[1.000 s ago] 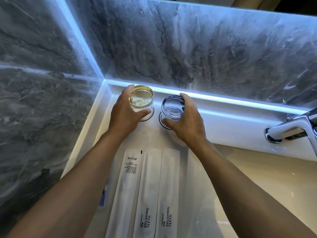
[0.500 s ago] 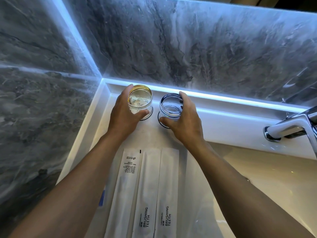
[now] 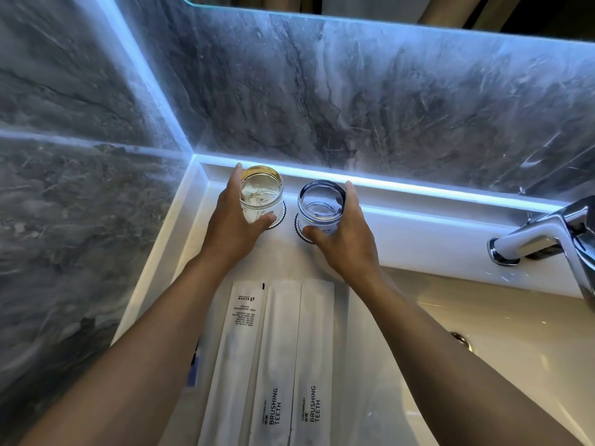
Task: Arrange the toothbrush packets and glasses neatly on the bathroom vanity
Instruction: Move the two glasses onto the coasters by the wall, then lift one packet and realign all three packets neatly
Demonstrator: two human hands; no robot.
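Your left hand (image 3: 233, 225) is wrapping its fingers around the amber-rimmed clear glass (image 3: 260, 196); your right hand (image 3: 346, 235) is clasping the blue-tinted clear glass (image 3: 320, 206); both are sitting on scalloped coasters (image 3: 301, 233) behind three white toothbrush packets (image 3: 278, 349) on the white surface (image 3: 386, 239); be centring them gently, level.

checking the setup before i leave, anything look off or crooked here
One thing: the leftmost packet lies flipped, small print up, while the other two packets show BRUSHING TEETH. Otherwise tidy: packets lie parallel, and both glasses stand upright on coasters, one in each hand.
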